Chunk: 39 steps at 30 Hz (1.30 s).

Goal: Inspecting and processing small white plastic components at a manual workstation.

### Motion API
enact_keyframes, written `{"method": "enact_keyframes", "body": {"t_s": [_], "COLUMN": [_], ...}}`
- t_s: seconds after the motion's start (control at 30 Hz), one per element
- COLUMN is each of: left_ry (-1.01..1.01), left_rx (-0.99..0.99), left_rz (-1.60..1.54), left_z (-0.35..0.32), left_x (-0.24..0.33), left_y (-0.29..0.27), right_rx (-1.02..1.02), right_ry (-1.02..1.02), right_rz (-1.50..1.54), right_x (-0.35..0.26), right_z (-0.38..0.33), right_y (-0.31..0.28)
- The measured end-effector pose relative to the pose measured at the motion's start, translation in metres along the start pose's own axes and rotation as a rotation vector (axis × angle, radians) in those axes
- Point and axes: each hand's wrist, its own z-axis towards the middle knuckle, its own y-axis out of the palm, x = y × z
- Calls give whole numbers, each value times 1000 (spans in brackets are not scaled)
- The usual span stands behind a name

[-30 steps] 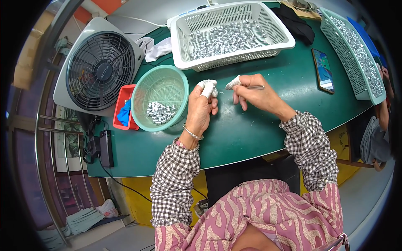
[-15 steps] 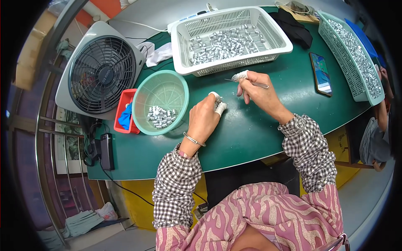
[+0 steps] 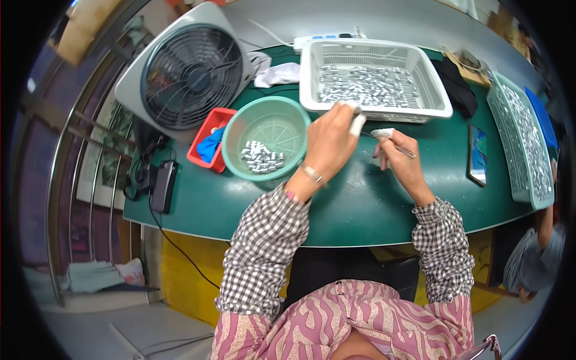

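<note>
Near white basket (image 3: pixel 420 113), right hand (image 3: pixel 401 158) gripping metal tool (image 3: pixel 408 153)

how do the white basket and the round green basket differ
The white basket is rectangular; the round green basket is circular. The white basket is larger than the round green basket. Silvery pieces spread widely across the white basket, but form a smaller cluster in the round green basket. Both are open-topped.

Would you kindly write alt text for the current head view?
A person's left hand is near the front rim of a white basket of silvery parts, while the right hand holds a thin metal tool above a green table. A round green basket stands at left.
</note>
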Motion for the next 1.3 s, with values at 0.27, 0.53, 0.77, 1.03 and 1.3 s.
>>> {"method": "enact_keyframes", "body": {"t_s": [0.27, 0.53, 0.77, 1.03, 1.3], "left_ry": [-23, -179, -239, -303, -202], "left_rx": [104, -245, -519, -594, -388], "left_rz": [234, 286, 485, 600, 488], "left_z": [42, -6, -42, -37, -29], "left_x": [-22, -67, -82, -79, -63], "left_y": [-18, -91, -92, -88, -87], "right_rx": [-17, -56, -84, -75, -88], "right_ry": [-17, -44, -48, -50, -97], "right_rz": [-11, -16, -7, -24, -60], "right_x": [-3, -3, -3, -1, -5], "right_z": [4, -1, -3, -3, -4], "right_y": [1, -1, 3, 4, 3]}}
